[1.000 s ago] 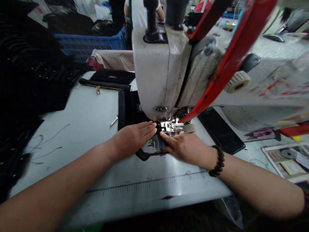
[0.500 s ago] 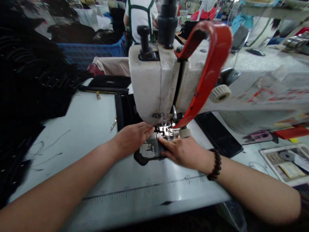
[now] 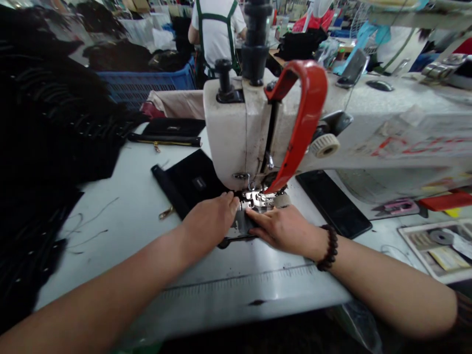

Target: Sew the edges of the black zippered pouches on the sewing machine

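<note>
Where left hand presses flat: black pouch beneath | right hand flat beside

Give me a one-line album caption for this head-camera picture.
Both hands, left hand and right hand, press a black pouch flat under the needle of a white sewing machine.

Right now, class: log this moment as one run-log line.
left hand: flat on black pouch | right hand: fingertips on pouch beside presser foot | sewing machine: head over pouch
</note>
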